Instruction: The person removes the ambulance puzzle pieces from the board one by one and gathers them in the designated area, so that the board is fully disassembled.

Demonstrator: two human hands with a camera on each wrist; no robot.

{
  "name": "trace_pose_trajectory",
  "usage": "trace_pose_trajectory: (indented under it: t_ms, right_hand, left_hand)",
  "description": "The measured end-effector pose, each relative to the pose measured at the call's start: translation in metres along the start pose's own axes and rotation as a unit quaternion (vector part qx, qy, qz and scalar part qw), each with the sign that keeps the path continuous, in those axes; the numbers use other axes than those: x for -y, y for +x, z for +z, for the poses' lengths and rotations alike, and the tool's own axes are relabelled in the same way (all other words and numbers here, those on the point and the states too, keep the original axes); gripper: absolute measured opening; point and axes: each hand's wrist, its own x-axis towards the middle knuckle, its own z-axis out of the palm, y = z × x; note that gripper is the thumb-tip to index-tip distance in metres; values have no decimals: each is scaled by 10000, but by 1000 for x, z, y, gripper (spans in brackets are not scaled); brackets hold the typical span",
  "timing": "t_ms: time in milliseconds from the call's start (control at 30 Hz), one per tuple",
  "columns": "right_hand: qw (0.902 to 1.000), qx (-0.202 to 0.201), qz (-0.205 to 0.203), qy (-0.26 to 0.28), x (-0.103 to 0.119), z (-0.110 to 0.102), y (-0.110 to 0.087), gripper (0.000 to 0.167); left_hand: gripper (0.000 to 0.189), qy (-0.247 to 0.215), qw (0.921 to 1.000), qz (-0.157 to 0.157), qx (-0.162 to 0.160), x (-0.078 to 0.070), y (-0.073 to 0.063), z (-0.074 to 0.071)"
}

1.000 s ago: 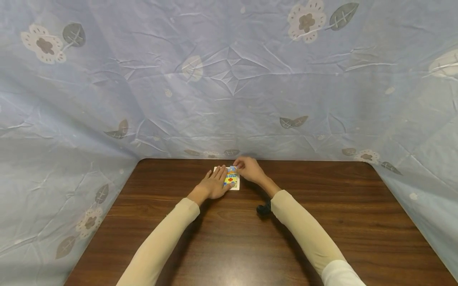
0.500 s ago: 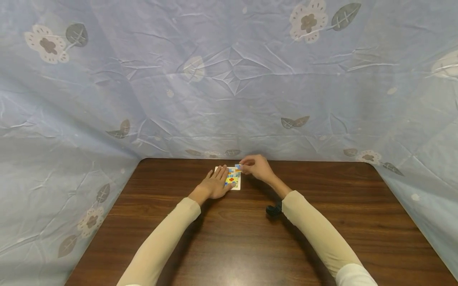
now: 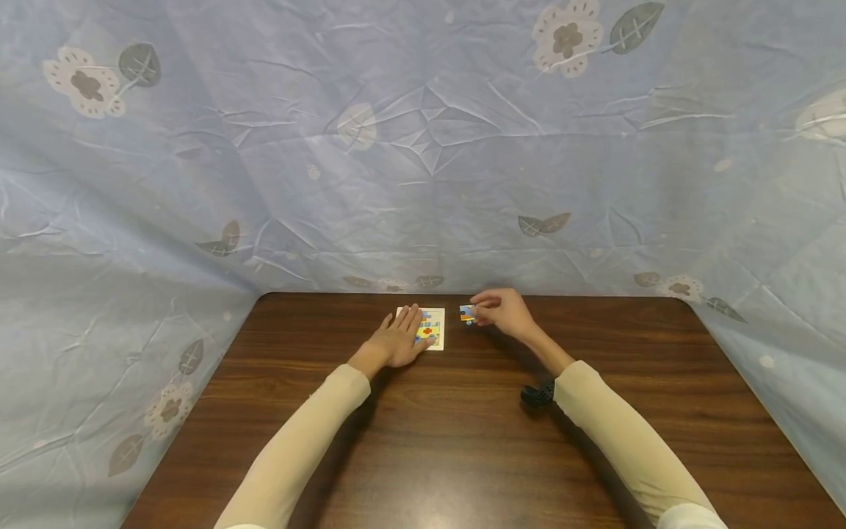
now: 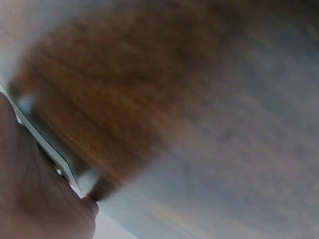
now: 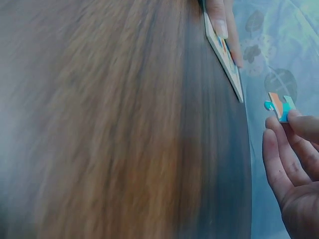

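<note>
Fingers spread, my left hand (image 3: 394, 343) lies over the left side of a small jigsaw puzzle board (image 3: 442, 325) near the table's far edge. The board has a pale frame and a yellow picture with a red cross; its upper right part shows pale and bare. To the right of the board, my right hand (image 3: 507, 314) pinches a blue and orange puzzle piece (image 3: 465, 313). In the right wrist view the piece (image 5: 282, 106) has a round tab and sits between thumb and fingertips. The left wrist view shows my left hand (image 4: 35, 194) against the board's edge (image 4: 52, 149).
Dark brown wood grain covers the table (image 3: 423, 426). A pale flowered cloth (image 3: 423, 184) hangs right behind the table and along both sides. A black device (image 3: 537, 394) is at my right wrist by the sleeve.
My right hand has lifted the puzzle piece from the board's upper right corner and carried it to the right, apart from the board. My left hand has stayed on the board.
</note>
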Motion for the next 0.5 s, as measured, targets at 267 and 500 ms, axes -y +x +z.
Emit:
trace_pose_trajectory:
  t_ms: [267,500]
  right_hand:
    - [9996,-71,174,-206,-12,-21,-18,26]
    - [9983,-379,444,49,-24,-47,-32,23]
  left_hand:
    - [87,151,9998,88,-137,3,0,1]
    - [87,234,9989,323,-259,2,2,-1]
